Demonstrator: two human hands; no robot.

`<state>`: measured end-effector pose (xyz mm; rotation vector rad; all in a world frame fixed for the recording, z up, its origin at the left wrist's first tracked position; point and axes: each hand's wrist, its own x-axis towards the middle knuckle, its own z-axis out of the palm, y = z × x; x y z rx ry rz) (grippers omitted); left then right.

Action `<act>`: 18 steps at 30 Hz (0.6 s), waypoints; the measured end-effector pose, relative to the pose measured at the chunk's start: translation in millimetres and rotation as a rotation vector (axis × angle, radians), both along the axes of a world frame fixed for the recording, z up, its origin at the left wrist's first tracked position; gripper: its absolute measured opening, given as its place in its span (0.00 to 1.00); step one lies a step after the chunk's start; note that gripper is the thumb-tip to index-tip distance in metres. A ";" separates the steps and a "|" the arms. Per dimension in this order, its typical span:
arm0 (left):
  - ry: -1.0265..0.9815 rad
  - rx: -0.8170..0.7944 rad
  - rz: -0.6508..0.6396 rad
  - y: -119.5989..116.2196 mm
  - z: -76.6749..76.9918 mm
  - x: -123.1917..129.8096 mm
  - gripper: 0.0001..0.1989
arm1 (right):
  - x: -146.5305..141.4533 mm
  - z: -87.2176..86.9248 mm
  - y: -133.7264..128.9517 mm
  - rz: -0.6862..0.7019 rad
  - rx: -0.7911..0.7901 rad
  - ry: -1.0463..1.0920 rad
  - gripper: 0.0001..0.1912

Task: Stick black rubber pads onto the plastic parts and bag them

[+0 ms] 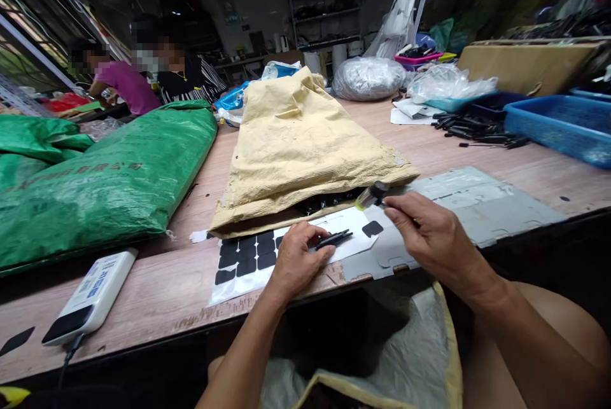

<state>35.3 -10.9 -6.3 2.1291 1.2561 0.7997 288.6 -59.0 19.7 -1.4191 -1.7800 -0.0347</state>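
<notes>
My left hand [301, 257] rests at the table's front, fingers closed around a few slim black pen-shaped pieces [335, 238] whose ends point right. Under it lies a white sheet [260, 282] with rows of black rounded-square stickers [247, 264]; one loose black square [373, 229] sits to the right. Raised above the table, my right hand [432, 237] grips a small mallet [371, 195], its head dark at one end and yellow-green at the other. Just beyond both hands is the mouth of a tan woven sack [305, 142], with dark pieces showing inside.
A full green sack [105, 173] and a white power bank [90, 298] with a cable are at left. Grey card [477, 199] lies at right, beyond it black parts [477, 131] and a blue basket [563, 126]. An open sack [424, 339] hangs below the edge. Two people sit behind.
</notes>
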 end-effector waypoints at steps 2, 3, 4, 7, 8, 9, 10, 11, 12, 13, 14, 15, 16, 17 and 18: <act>-0.006 -0.008 0.000 0.3 0.8 -0.2 0.08 | -16.5 4.7 -5.2 0.078 -0.039 0.000 0.11; -0.006 -0.011 0.000 0.3 1.0 -0.4 0.08 | -24.4 5.6 -7.2 0.098 -0.057 -0.019 0.11; -0.005 -0.013 -0.002 0.3 0.9 -0.5 0.07 | -31.8 5.7 -9.0 0.109 -0.062 -0.041 0.11; -0.004 -0.006 -0.006 0.3 -0.5 -0.4 0.06 | -50.4 3.7 -13.2 0.100 -0.022 -0.080 0.12; -0.005 -0.002 -0.004 0.4 -1.1 -0.3 0.06 | -55.3 2.5 -14.2 0.088 0.001 -0.085 0.12; -0.007 0.002 -0.002 0.6 -1.7 -0.1 0.05 | -59.6 1.0 -15.1 0.076 0.018 -0.093 0.12; -0.007 0.004 -0.001 0.9 -2.1 0.2 0.05 | -63.2 -0.7 -15.7 0.069 0.023 -0.110 0.13; -0.004 0.006 0.000 1.2 -2.4 0.4 0.04 | -66.1 -2.6 -15.9 0.062 0.014 -0.140 0.13; 0.001 0.007 0.000 1.4 -2.4 0.5 0.03 | -68.1 -4.4 -15.9 0.056 -0.006 -0.177 0.13; 0.007 0.008 0.001 1.5 -2.4 0.6 0.03 | -69.2 -5.9 -15.7 0.049 -0.034 -0.217 0.12; 0.009 0.009 0.001 1.6 -2.2 0.7 0.02 | -69.3 -6.7 -15.3 0.039 -0.060 -0.251 0.12; 0.008 0.009 0.002 1.6 -2.1 0.7 0.02 | -68.4 -6.7 -14.9 0.026 -0.076 -0.269 0.11; 0.003 0.008 0.004 1.5 -2.0 0.7 0.03 | -66.9 -5.9 -14.6 0.013 -0.074 -0.267 0.11; -0.006 0.005 0.007 1.4 -2.1 0.7 0.04 | -64.8 -4.5 -14.5 0.001 -0.058 -0.246 0.11; -0.017 0.000 0.008 1.2 -2.2 0.7 0.06 | -62.6 -2.9 -14.6 -0.009 -0.029 -0.215 0.11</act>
